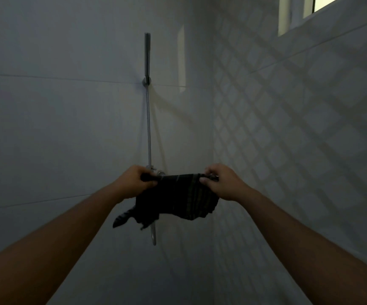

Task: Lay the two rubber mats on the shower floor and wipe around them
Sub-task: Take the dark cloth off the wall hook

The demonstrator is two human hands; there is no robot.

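Closest to us, two bare forearms reach forward out of the lower corners, and we follow them up to the hands. Our left hand (137, 180) is clenched round the left end of the cloth (176, 199), and our right hand (222, 183) pinches the right end between thumb and curled fingers. The cloth is dark, soft and woven with faint stripes. Its top edge is pulled taut between the two hands, so its long axis runs level, left to right. The body sags below in rumpled folds, with a ragged lower hem and a paler striped corner trailing down to the left.

The cloth hangs in the air in front of a chrome fitting (160, 172) that peeps over its top edge, and we cannot tell whether the two touch. A ribbed metal shower hose (148, 133) climbs from there to a round bracket (146, 81) carrying a slim, straight hand shower (147, 55) that points upward.

There is open wall on both sides of the hands. The left wall (46, 117) is smooth, in large pale panels with thin seams. The right wall (299, 128) meets it in a corner just behind the cloth and is crossed by a lattice of shadow. High on the right is a bright window (323, 5).
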